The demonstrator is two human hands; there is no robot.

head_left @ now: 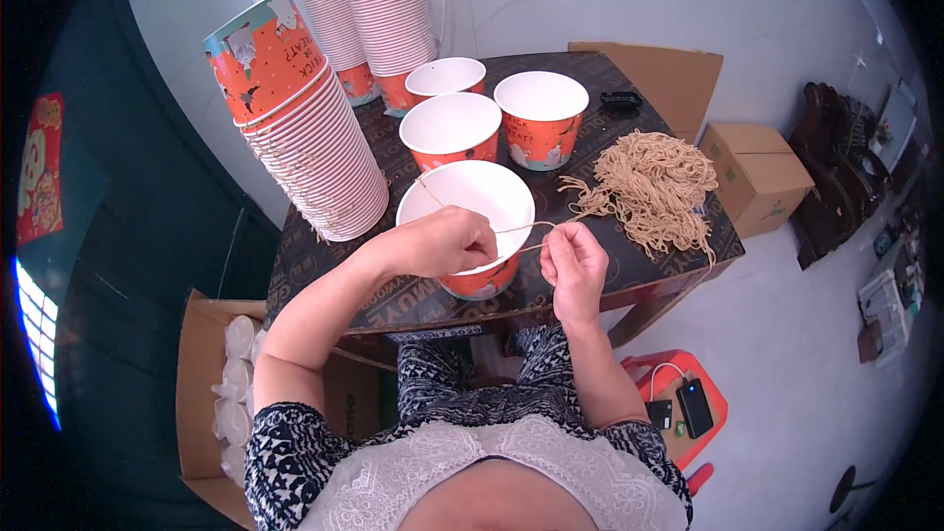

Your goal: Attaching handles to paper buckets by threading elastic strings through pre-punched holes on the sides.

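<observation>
Head view. Landmark: the nearest paper bucket (470, 199), orange outside and white inside, standing upright with its mouth up at the near edge of the dark table (610, 280).

Item: tan string (524, 228), a single strand. Its long axis runs roughly left to right across the bucket's near right rim, from one hand to the other, with its far end trailing up and left over the bucket's white interior.

Left hand (438, 242): closed into a loose fist over the bucket's near rim, pinching the string.

Right hand (574, 265): just right of the bucket, fingers drawn together, gripping the string's other end.

Pile of tan strings (654, 187): right of the bucket, on the table, loose and tangled.

Three more open buckets (497, 108): just behind the landmark bucket, upright.

Leaning stack of nested buckets (305, 128): left of the bucket, tilted, bases pointing up and left.

Two further stacks (369, 15): behind, at the table's far edge.

Cardboard box (752, 177): well right of the bucket, on the floor.
</observation>
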